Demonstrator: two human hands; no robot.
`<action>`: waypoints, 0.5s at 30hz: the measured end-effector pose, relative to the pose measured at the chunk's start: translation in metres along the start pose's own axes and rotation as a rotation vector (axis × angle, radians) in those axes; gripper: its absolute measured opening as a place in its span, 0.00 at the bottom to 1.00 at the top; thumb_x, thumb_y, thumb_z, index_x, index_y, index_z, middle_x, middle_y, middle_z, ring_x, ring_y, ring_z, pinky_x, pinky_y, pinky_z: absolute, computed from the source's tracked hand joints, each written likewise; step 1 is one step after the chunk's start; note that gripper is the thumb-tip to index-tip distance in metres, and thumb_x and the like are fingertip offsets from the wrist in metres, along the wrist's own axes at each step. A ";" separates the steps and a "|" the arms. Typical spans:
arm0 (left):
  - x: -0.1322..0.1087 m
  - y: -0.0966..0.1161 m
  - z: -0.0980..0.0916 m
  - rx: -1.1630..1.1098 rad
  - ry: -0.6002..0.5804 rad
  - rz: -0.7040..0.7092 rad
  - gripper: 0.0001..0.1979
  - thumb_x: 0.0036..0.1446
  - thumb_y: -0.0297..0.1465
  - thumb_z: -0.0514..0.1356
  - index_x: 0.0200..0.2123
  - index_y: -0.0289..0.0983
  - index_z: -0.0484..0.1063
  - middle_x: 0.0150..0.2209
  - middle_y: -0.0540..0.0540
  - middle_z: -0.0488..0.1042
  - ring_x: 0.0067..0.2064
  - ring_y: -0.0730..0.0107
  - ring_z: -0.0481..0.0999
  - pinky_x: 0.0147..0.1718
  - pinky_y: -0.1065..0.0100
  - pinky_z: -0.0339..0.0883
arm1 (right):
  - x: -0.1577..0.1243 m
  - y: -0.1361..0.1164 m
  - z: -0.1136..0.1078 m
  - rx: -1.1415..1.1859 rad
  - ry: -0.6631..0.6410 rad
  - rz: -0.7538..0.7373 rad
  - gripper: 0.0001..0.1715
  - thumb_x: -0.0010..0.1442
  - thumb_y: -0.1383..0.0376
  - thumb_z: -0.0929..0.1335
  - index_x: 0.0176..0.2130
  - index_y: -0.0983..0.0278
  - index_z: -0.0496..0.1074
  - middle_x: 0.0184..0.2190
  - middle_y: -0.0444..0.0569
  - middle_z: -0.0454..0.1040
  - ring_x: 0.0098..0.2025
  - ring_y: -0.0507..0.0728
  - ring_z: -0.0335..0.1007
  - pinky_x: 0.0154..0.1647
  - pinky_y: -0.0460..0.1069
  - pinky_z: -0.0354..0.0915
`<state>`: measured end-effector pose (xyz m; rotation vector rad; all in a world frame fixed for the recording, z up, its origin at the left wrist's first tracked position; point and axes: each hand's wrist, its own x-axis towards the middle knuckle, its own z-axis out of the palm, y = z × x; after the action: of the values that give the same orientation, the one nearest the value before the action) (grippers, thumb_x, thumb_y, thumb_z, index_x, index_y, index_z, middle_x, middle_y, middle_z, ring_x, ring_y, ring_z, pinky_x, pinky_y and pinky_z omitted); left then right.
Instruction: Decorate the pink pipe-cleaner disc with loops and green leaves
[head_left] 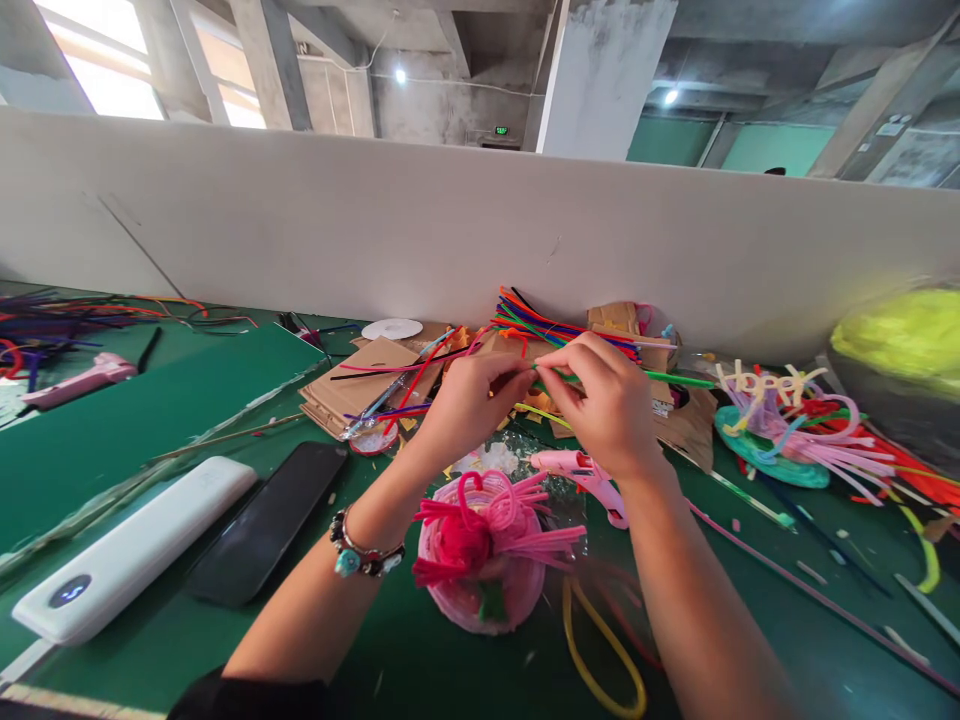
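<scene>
My left hand [480, 395] and my right hand [604, 400] meet fingertip to fingertip above the middle of the table. Both pinch a green pipe cleaner [681, 380], whose free end sticks out to the right past my right hand. Below them lies a round pink pipe-cleaner piece [517, 590] with a red rose-like centre, loops and a pink bow. Under my right hand rests a pink glue gun [581, 468], partly covered by that hand. The exact grip point on the green stem is largely hidden by my fingers.
Behind my hands lie a pile of coloured pipe cleaners [525, 315] and cardboard pieces [337, 395]. To the left are a black phone [266, 525] and a white power bank [139, 545]. A decorated pipe-cleaner piece [806, 470] sits right. A pale partition [360, 230] borders the table.
</scene>
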<state>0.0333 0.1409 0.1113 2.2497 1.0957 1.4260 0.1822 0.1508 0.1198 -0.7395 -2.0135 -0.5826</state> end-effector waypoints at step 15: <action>0.001 0.004 -0.001 -0.060 0.130 -0.069 0.11 0.54 0.28 0.52 0.22 0.33 0.68 0.19 0.52 0.65 0.21 0.79 0.60 0.20 0.76 0.54 | -0.001 -0.022 0.011 0.186 0.210 0.225 0.05 0.54 0.72 0.64 0.32 0.63 0.69 0.28 0.47 0.74 0.31 0.52 0.70 0.32 0.47 0.67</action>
<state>0.0343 0.1384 0.1146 2.0830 1.1415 1.5737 0.1612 0.1424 0.1113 -0.7462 -1.7355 -0.3230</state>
